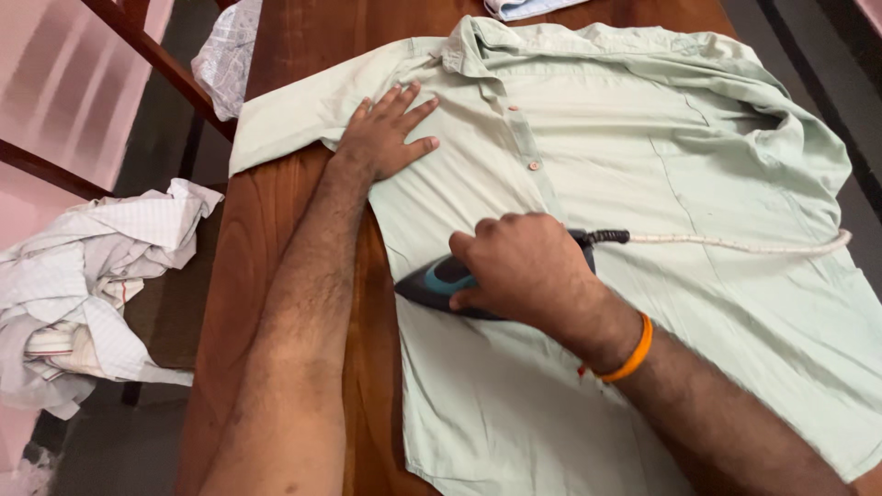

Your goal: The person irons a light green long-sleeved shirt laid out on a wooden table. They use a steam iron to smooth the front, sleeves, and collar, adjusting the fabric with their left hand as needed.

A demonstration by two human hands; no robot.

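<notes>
A pale green button shirt (pixel 643 147) lies spread flat on a dark wooden table (pixel 294 55), collar toward the far end. My left hand (pixel 384 133) presses flat on the shirt near the shoulder and sleeve, fingers spread. My right hand (pixel 524 268) grips the handle of a dark electric iron (pixel 432 283) with a teal patch, its tip pointing left near the shirt's left edge. The iron's white cord (pixel 735 243) runs right across the shirt. An orange band sits on my right wrist.
A crumpled white checked cloth (pixel 83 285) lies on a chair at the left. Another white cloth (pixel 225 55) hangs at the table's far left corner. A light blue garment (pixel 524 7) peeks in at the top edge. Wooden chair rails (pixel 156 55) cross the upper left.
</notes>
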